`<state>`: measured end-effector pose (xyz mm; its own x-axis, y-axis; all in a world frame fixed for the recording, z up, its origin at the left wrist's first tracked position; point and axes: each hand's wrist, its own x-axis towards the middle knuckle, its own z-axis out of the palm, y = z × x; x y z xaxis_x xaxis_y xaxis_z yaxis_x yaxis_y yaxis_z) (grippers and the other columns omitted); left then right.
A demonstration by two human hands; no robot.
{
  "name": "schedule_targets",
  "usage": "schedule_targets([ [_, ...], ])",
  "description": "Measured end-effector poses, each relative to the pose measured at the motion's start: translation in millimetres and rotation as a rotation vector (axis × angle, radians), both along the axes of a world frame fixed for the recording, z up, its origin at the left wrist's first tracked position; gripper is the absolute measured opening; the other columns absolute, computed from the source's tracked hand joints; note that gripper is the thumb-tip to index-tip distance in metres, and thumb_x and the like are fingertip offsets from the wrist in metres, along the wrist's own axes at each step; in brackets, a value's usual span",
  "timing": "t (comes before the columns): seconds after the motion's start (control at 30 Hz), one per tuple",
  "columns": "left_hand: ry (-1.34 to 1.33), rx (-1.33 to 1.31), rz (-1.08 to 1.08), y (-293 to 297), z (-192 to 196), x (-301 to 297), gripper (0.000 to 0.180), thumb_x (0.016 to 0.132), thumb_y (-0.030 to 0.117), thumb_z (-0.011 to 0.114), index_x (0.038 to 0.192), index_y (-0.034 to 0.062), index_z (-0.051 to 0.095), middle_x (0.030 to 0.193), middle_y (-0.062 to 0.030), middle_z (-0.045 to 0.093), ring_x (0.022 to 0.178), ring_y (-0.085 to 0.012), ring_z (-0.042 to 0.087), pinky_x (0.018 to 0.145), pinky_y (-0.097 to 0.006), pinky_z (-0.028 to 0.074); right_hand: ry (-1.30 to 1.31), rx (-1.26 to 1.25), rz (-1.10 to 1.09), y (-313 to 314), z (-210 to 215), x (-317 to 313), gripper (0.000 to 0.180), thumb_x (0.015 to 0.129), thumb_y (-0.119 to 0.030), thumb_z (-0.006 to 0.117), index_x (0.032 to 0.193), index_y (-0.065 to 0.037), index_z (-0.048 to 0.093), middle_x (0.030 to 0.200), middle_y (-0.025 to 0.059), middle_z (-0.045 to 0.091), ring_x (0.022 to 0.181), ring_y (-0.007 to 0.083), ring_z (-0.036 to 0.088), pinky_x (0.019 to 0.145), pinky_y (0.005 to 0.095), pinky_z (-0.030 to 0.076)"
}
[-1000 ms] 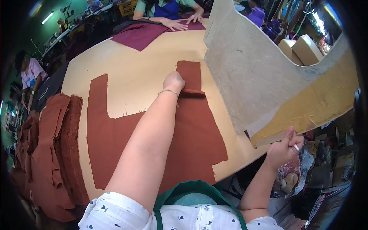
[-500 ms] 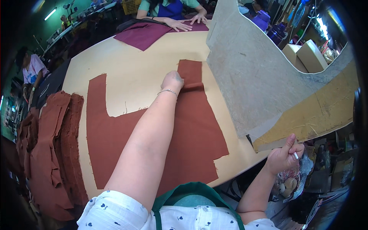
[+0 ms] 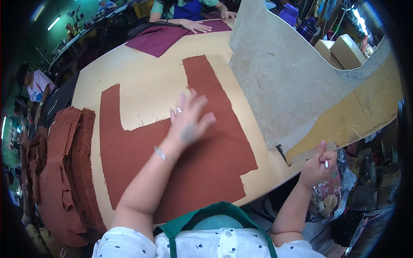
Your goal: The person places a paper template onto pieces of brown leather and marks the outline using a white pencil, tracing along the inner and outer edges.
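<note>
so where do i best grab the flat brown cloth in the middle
The brown cloth is probably best pinched at the far end of its left strip, coming from its right side: there the strip is narrow, flat and uncovered, with the table showing alongside.

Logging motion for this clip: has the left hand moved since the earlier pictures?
Yes: the left hand has drawn back, farther from the far edge of the tabletop.

Rust-brn U-cut cloth pc [image 3: 206, 161] flat on tbl [image 3: 148, 69], lg grey/tan board [image 3: 292, 86] beside, sm white stick [image 3: 326, 164] in R hand [image 3: 317, 168]
</note>
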<state>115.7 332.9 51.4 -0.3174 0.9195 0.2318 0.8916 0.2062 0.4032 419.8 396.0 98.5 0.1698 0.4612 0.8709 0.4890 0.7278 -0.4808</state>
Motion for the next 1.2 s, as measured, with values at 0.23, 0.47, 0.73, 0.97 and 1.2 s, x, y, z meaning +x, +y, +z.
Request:
schedule_targets([
  [0.23, 0.22, -0.257, -0.513, -157.2, -23.4, 100.0, 0.057, 0.084, 0.042, 0.048, 0.135, 0.0204, 0.035, 0.146, -0.0094, 0.018, 0.135, -0.0362, 0.01, 0.089, -0.074, 0.019, 0.094, 0.062, -0.131, -0.9, 21.2, 15.5, 0.042, 0.083, -0.003, 0.062, 0.062, -0.01, 0.026, 0.06, -0.0032, 0.025, 0.056, 0.0088, 0.025, 0.052, 0.0229, 0.033],
  [0.47, 0.196, -0.231, -0.473, -175.2, -33.6, 103.8, 0.055, 0.087, 0.041, 0.045, 0.137, 0.0227, 0.031, 0.146, -0.0048, 0.02, 0.136, -0.0304, 0.013, 0.091, -0.073, 0.019, 0.315, 0.061, 0.06, -30.5, 43.5, 45.2, 0.044, 0.081, -0.003, 0.065, 0.062, -0.014, 0.027, 0.063, -0.0052, 0.025, 0.061, 0.0075, 0.027, 0.061, 0.0205, 0.032],
  [0.73, 0.215, -0.097, -0.423, -157.6, -20.3, 81.3, 0.043, 0.087, 0.036, 0.05, 0.122, 0.0111, 0.051, 0.135, -0.0122, 0.036, 0.129, -0.031, 0.028, 0.093, -0.064, 0.03, 0.351, -0.076, 0.185, -30.7, 66.4, 103.1, 0.042, 0.081, -0.003, 0.064, 0.064, -0.014, 0.028, 0.066, -0.0054, 0.03, 0.067, 0.0076, 0.033, 0.068, 0.023, 0.035],
  [0.97, 0.153, 0.082, -0.372, -181.4, -34.2, 120.2, 0.03, 0.086, 0.028, 0.053, 0.106, 0.0059, 0.057, 0.112, -0.0095, 0.054, 0.116, -0.0265, 0.045, 0.088, -0.052, 0.041, 0.358, -0.144, 0.31, -11.4, 75.0, 136.6, 0.041, 0.081, -0.005, 0.065, 0.065, -0.015, 0.029, 0.066, -0.0044, 0.036, 0.068, 0.0077, 0.038, 0.069, 0.0227, 0.037],
  [1.2, 0.233, 0.123, -0.395, -170.7, -41.7, 114.3, 0.018, 0.083, 0.024, 0.054, 0.09, 0.0075, 0.057, 0.107, -0.0062, 0.055, 0.113, -0.024, 0.048, 0.087, -0.046, 0.044, 0.407, -0.247, 0.414, 12.7, 83.9, 157.4, 0.04, 0.083, -0.007, 0.063, 0.062, -0.015, 0.029, 0.069, -0.0028, 0.043, 0.072, 0.0102, 0.043, 0.072, 0.0268, 0.039],
])
